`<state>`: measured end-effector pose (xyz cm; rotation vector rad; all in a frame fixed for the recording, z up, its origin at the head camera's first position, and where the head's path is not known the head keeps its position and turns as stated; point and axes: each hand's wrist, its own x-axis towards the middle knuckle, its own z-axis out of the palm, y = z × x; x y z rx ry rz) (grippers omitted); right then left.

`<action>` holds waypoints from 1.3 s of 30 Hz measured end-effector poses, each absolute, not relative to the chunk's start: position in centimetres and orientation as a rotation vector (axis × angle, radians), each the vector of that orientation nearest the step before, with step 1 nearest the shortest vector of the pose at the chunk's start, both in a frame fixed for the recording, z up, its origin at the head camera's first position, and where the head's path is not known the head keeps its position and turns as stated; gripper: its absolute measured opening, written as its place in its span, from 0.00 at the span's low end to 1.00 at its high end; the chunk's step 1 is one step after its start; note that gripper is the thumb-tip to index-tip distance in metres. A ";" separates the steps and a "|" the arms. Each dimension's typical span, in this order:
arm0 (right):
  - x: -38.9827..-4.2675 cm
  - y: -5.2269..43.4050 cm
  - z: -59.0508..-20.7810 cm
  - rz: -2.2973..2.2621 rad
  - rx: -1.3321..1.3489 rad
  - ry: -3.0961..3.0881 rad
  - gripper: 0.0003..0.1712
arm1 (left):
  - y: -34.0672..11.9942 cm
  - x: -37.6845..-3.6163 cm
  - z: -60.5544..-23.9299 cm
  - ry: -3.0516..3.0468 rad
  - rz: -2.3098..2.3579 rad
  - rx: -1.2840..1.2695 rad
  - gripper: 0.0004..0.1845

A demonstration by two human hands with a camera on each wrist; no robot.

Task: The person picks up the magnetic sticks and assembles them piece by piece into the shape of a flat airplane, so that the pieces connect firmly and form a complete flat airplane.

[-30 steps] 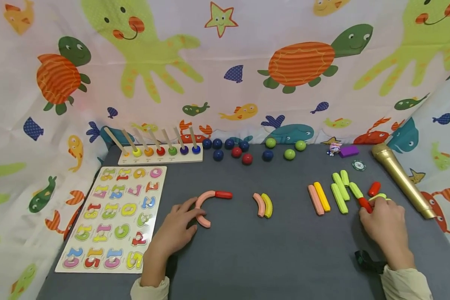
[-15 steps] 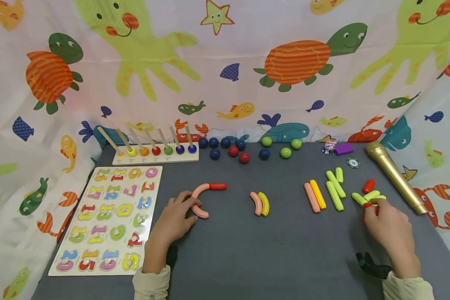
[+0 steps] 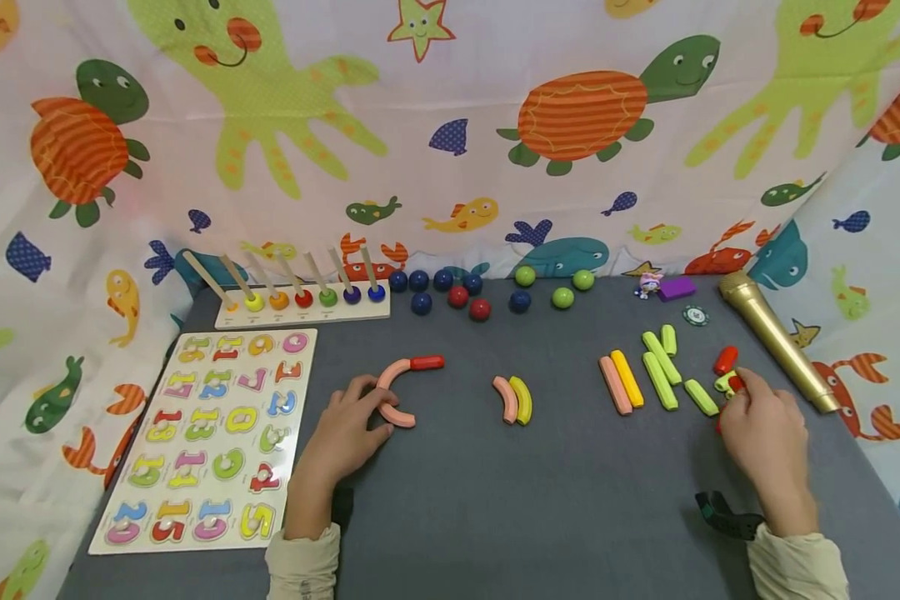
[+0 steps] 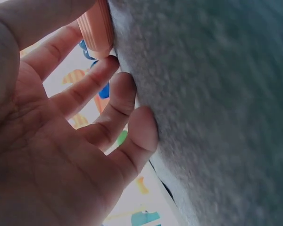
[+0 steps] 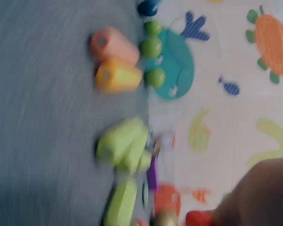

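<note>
My left hand (image 3: 348, 433) lies at the left of a C-shaped curve of salmon-pink curved sticks (image 3: 395, 385), with a straight red stick (image 3: 427, 362) at its upper end. In the left wrist view, thumb and index finger pinch a ridged pink stick (image 4: 96, 33); the other fingers curl loosely. My right hand (image 3: 765, 429) is at the right and holds a red stick (image 5: 198, 217), mostly hidden by the fingers. Beside its fingertips are a light-green piece (image 3: 723, 382) and a short red stick (image 3: 726, 360). Light-green sticks (image 3: 660, 381) lie to its left.
Pink and yellow curved sticks (image 3: 521, 400) lie mid-table, with straight ones (image 3: 627, 379) farther right. A number puzzle board (image 3: 288, 425) and peg stand (image 3: 307, 315) are left. Several balls (image 3: 480, 309) line the back. A gold microphone (image 3: 780, 342) lies right, near a poker chip (image 3: 695, 316).
My right hand has drawn a red stick away from the light-green stick at its left and shifted among the pieces. My left hand stays at the pink curve. The head view has shifted slightly.
</note>
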<state>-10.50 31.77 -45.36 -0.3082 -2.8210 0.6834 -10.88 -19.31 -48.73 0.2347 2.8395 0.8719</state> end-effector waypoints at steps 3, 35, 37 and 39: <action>-11.4 29.6 -45.0 0.825 -0.254 -2.758 0.26 | -19.2 -11.1 -48.7 2.836 0.867 0.190 0.14; -13.0 6.5 -49.0 1.686 0.612 -2.851 0.10 | -19.1 -10.9 -49.0 2.859 0.912 0.203 0.14; -12.9 5.7 -49.0 1.532 0.722 -2.890 0.10 | -19.2 -11.0 -49.0 2.868 0.912 0.209 0.14; -12.7 5.0 -49.0 1.399 0.808 -2.905 0.10 | -19.4 -11.0 -49.0 2.876 0.915 0.217 0.14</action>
